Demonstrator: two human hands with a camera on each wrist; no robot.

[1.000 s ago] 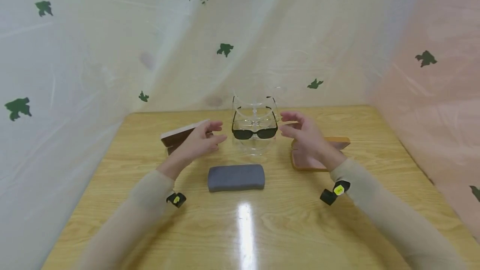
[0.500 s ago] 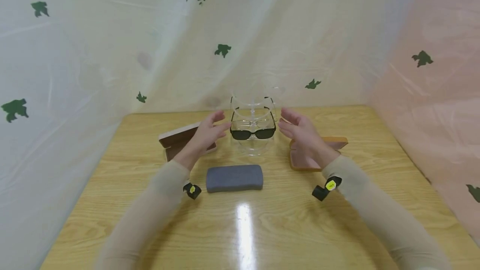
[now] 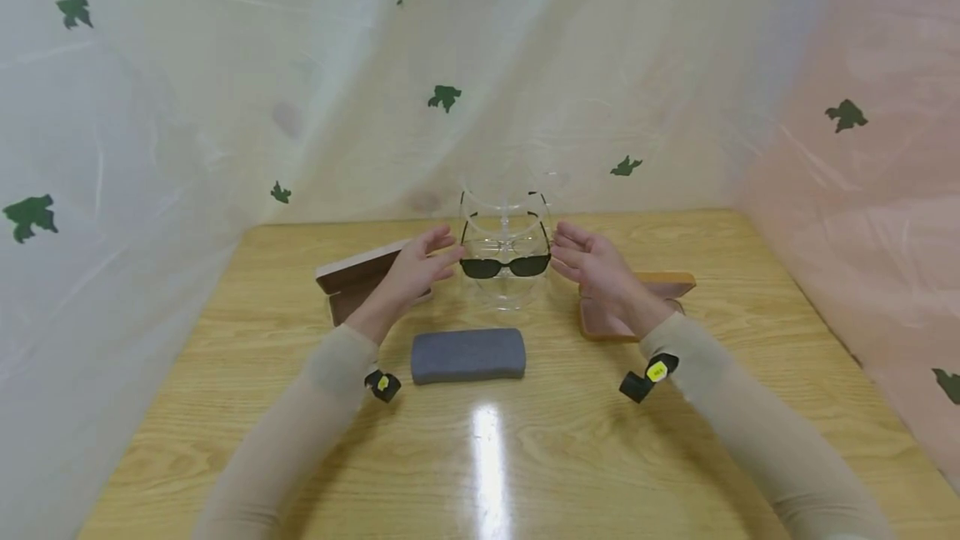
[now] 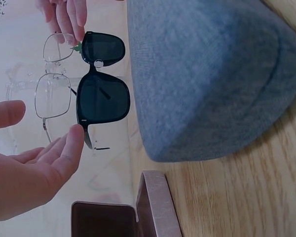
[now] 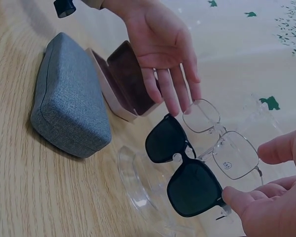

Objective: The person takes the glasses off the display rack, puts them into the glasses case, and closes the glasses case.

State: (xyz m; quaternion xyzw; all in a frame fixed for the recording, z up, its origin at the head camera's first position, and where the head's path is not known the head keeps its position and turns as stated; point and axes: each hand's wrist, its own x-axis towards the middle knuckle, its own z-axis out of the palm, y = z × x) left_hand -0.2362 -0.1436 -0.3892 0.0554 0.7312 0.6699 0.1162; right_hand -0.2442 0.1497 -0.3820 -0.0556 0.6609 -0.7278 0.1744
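Observation:
A pair of black sunglasses (image 3: pixel 529 266) rests on a clear display stand (image 5: pixel 138 190). Above it sits a pair of thin metal-framed eyeglasses (image 5: pixel 237 155) with clear lenses. My left hand (image 3: pixel 414 267) is at the left side of the sunglasses, fingers extended and thumb apart. On the opposite side is my right hand (image 3: pixel 597 267), its fingers fairly straight. In the right wrist view, a right fingertip (image 5: pixel 232 197) meets the sunglasses' hinge corner; the left fingertips lie close to the other end, and contact there is hard to tell. Neither hand grips anything.
A closed grey-blue glasses case (image 3: pixel 468 357) lies in front of the stand. Behind my left forearm is an opened case with brown lining (image 3: pixel 352 280). An opened orange case with pink lining (image 3: pixel 603 321) lies under my right hand. A patterned curtain (image 3: pixel 517 65) hangs behind the table.
My left hand has moved right, up to the side of the sunglasses. My right hand has shifted slightly left toward them. The glasses and cases stay put.

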